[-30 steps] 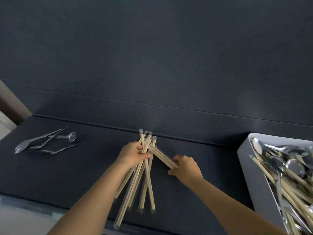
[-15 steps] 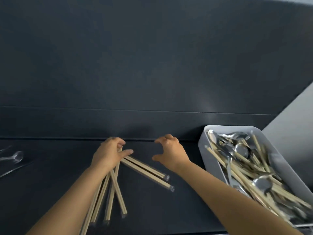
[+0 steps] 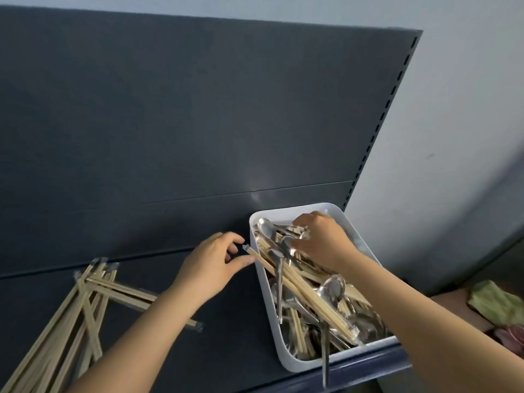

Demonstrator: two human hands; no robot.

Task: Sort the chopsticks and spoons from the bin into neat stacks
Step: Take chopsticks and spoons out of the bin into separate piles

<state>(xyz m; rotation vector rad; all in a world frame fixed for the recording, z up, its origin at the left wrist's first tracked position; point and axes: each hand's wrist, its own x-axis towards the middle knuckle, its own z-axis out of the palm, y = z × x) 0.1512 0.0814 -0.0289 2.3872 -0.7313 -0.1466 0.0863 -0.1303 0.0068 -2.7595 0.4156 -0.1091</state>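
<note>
A white bin [image 3: 268,316] at the right of the dark shelf holds mixed wrapped chopsticks and metal spoons [image 3: 333,289]. My left hand [image 3: 211,265] is at the bin's left rim, thumb and fingers pinching the end of a wrapped chopstick pair [image 3: 297,290] that sticks out over the rim. My right hand [image 3: 323,239] reaches into the far end of the bin, fingers curled down among the spoons and chopsticks; what it grips is hidden. A loose, crossed pile of chopsticks [image 3: 82,304] lies on the shelf at the left.
The dark shelf [image 3: 232,330] has a dark back panel [image 3: 198,123] behind it and a blue front edge [image 3: 354,367]. One spoon handle [image 3: 325,361] hangs over the bin's near rim. To the right, below the shelf, lies a box with green cloth [image 3: 494,304].
The view swung right. Both hands left the chopstick pile and moved to the bin; the left now pinches a chopstick end at the rim, the right is inside the bin.
</note>
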